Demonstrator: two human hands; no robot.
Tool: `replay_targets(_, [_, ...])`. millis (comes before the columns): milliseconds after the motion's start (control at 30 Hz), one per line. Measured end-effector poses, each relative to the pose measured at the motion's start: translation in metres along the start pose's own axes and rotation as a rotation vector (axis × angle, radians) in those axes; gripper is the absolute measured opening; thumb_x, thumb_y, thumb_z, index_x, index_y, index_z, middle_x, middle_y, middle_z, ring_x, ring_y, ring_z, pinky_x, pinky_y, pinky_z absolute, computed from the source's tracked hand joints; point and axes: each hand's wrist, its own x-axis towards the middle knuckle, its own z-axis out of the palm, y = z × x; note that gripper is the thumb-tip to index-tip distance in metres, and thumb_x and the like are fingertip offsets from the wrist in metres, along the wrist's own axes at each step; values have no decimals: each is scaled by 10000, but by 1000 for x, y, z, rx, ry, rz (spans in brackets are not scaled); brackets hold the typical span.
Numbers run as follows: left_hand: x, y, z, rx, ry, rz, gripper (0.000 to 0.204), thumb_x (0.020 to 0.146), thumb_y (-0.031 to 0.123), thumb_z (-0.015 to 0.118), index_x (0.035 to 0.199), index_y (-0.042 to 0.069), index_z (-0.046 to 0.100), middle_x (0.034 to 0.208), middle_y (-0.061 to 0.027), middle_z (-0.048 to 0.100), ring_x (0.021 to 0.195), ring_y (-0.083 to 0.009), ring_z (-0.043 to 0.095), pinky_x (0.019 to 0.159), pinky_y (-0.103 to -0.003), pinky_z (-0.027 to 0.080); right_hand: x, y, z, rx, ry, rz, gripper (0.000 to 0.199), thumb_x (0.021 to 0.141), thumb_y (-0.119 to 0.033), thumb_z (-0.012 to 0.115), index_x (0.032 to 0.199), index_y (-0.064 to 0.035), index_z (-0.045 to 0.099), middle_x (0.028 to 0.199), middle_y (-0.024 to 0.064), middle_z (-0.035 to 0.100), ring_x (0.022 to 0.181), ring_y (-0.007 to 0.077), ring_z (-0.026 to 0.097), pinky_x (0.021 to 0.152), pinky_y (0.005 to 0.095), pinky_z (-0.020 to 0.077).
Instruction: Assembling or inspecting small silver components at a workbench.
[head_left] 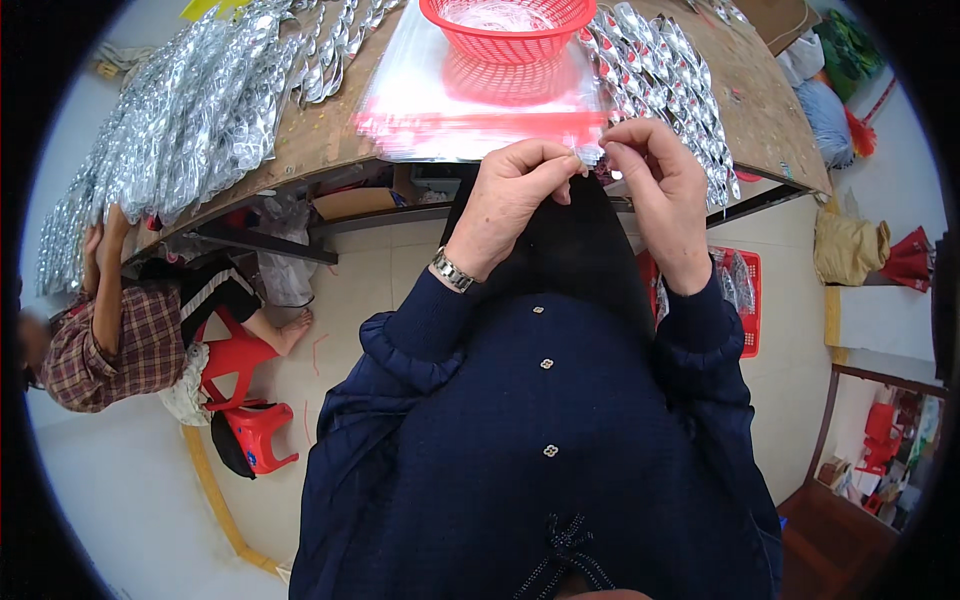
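Just off the near edge of the wooden table, my left hand [512, 192] and my right hand [667, 195] face each other with a small gap between them. Thumb and forefinger are pinched together on both, and whatever they hold is too small to make out. Right behind my fingers lies a stack of clear plastic bags [410, 75] with red bands along the near end. A red mesh basket [510, 47] stands on the stack, with thin white strands inside. Shiny silver twisted strips [690, 85] lie beside the stack, close to my right hand.
Heaps of silver twisted strips [200, 110] cover the left of the wooden table [770, 110]. A person in a checked shirt [130, 340] sits there on a red stool [235, 355], hands at the strips. A red crate [745, 300] with silver packets stands below my right arm.
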Motion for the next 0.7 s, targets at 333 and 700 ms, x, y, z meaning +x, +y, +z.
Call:
replay_targets(333, [-3, -3, 4, 12, 43, 38, 145, 916, 111, 607, 964, -12, 665, 792, -25, 637, 705, -84, 576, 702, -226, 476, -10, -8, 12, -231, 18, -215, 59, 814, -3, 629, 870, 11, 615, 798, 133, 610, 739, 284, 613, 657, 342, 474])
replay_targets(700, [-4, -7, 5, 85, 44, 95, 156, 922, 118, 591, 944, -19, 662, 751, -11, 624, 693, -69, 572, 665, -210, 469, -11, -3, 15, -302, 40, -254, 54, 817, -3, 618, 870, 2, 609, 804, 141, 604, 757, 312, 612, 664, 361, 480])
